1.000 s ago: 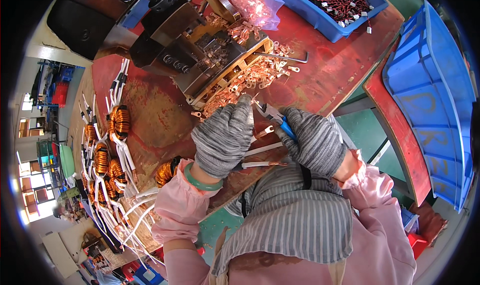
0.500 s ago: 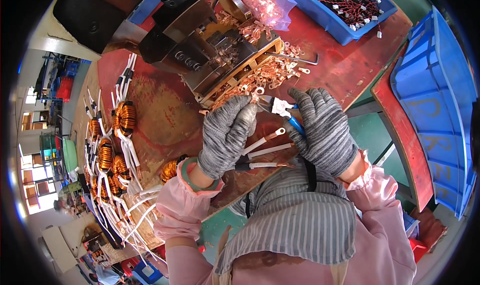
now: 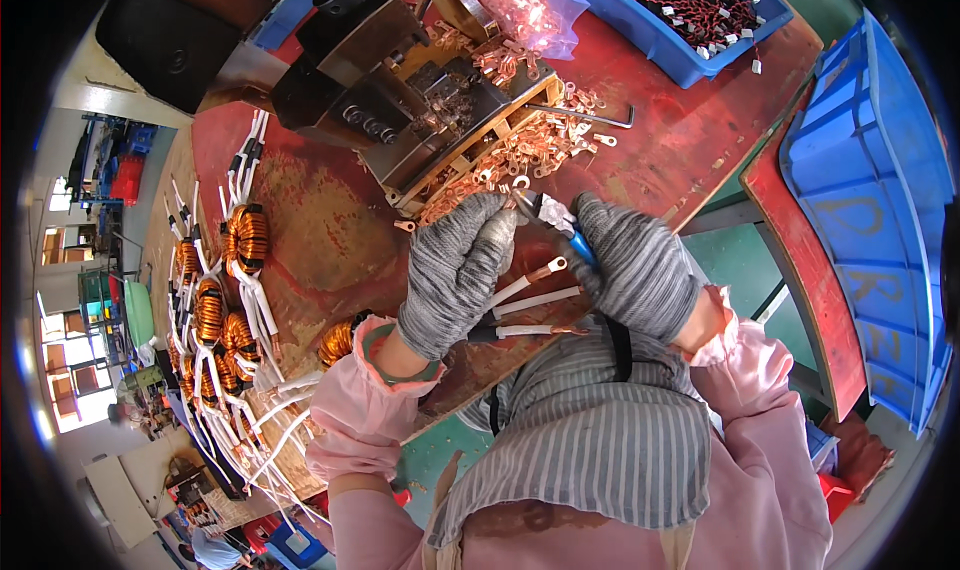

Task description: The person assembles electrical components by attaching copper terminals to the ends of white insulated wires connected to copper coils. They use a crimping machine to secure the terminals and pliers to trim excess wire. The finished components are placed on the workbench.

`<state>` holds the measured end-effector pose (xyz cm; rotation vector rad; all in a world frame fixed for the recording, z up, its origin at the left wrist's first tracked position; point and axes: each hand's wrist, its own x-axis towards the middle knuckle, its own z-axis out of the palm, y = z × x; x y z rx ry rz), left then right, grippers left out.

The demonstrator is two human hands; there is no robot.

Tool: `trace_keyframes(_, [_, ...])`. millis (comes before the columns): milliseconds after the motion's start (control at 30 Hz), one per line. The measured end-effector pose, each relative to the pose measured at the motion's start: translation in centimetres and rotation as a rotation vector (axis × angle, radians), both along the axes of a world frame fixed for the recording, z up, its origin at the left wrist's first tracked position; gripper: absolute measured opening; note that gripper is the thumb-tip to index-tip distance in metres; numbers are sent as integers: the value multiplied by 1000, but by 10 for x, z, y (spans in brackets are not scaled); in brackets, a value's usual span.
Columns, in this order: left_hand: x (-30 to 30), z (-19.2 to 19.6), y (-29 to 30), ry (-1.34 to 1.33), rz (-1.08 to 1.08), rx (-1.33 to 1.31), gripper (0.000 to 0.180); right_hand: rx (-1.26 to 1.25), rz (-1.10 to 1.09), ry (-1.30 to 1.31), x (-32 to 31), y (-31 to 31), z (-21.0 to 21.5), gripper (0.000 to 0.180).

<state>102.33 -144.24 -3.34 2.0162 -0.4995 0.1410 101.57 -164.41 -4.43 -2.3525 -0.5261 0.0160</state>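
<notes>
My left hand [image 3: 455,275], in a grey striped knit glove, pinches a small copper cable lug [image 3: 520,182] at its fingertips. In the matching glove, my right hand [image 3: 640,270] is wrapped round the blue handles of a pair of pliers [image 3: 553,212]. The jaws meet the lug right beside my left fingertips; how much they grip is partly hidden. Below my hands, a white cable end with a copper lug [image 3: 557,264] sticks out over the table edge. Another white cable end [image 3: 530,331] with bare copper strands lies beneath it.
A dark metal press [image 3: 400,100] stands ahead, with a heap of copper lugs [image 3: 545,145] and a hex key [image 3: 610,120] beside it. Copper-wound coils [image 3: 246,238] with white leads line the left. A blue tray [image 3: 680,45] of wired connectors sits far right, a large blue crate [image 3: 865,220] nearer.
My right hand has closed its fingers round the plier handles and shifted slightly left. The pliers have tilted and their jaws moved closer to the lug. My left hand has barely moved.
</notes>
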Motion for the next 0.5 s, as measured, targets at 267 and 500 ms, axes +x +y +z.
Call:
trace_keyframes(267, [-2,-4,4,187,26,-213,18,-41,-18,-99,-3,-1,7,34])
trace_keyframes(500, [-2,-5,3,79,50,-88,18,-113,-48,-140,-8,0,10,32])
